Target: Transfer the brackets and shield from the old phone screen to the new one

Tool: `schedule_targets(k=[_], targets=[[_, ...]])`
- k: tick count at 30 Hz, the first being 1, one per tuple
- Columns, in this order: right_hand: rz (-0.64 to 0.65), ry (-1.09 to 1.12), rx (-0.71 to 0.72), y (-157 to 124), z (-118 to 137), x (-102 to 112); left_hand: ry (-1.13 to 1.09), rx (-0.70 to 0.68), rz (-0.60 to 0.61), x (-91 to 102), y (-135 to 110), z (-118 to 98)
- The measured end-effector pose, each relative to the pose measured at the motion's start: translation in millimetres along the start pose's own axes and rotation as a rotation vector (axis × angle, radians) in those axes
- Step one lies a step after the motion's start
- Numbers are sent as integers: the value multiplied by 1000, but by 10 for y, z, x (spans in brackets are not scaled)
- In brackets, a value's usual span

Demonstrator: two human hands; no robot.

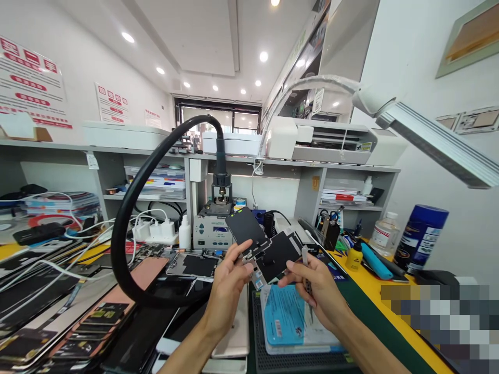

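Note:
My left hand (226,278) is closed on the lower edge of a black phone screen panel (246,228), holding it up, tilted, above the bench. Just right of it a second dark panel (278,254) hangs at an angle, and a small flex strip (258,279) dangles between them. My right hand (317,291) is closed around metal tweezers (306,270), its fingertips touching the second panel's lower edge. Under both hands lies a blue packet (284,317) on a black ridged mat (273,361).
A thick black hose (120,234) loops from a hot-air station (214,228) across the left bench, over piles of phone screens and parts (58,317). White chargers (156,228), bottles (384,234), a blue can (421,236) and a lamp arm (429,137) surround the yellow table edge (374,291).

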State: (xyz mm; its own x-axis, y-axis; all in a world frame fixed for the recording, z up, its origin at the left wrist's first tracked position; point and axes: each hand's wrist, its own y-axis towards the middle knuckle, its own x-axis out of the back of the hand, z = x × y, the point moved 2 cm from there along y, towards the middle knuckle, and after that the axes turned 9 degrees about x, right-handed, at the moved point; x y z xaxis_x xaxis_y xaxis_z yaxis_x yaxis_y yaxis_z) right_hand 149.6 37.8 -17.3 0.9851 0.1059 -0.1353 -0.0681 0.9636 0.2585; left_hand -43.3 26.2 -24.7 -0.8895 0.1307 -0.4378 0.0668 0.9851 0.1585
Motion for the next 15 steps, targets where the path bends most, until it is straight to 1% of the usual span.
schedule_targets(k=[3, 6, 11, 15], targets=[[4, 41, -75, -3, -21, -23, -78, 36, 30, 5, 4, -4], [-7, 82, -116, -28, -34, -69, -140, 50, 56, 2, 11, -18], [-15, 120, -140, -71, -42, -115, -201, 60, 86, -11, 12, -36], [2, 130, -133, -78, -32, -115, -193, 67, 69, -13, 4, -67]])
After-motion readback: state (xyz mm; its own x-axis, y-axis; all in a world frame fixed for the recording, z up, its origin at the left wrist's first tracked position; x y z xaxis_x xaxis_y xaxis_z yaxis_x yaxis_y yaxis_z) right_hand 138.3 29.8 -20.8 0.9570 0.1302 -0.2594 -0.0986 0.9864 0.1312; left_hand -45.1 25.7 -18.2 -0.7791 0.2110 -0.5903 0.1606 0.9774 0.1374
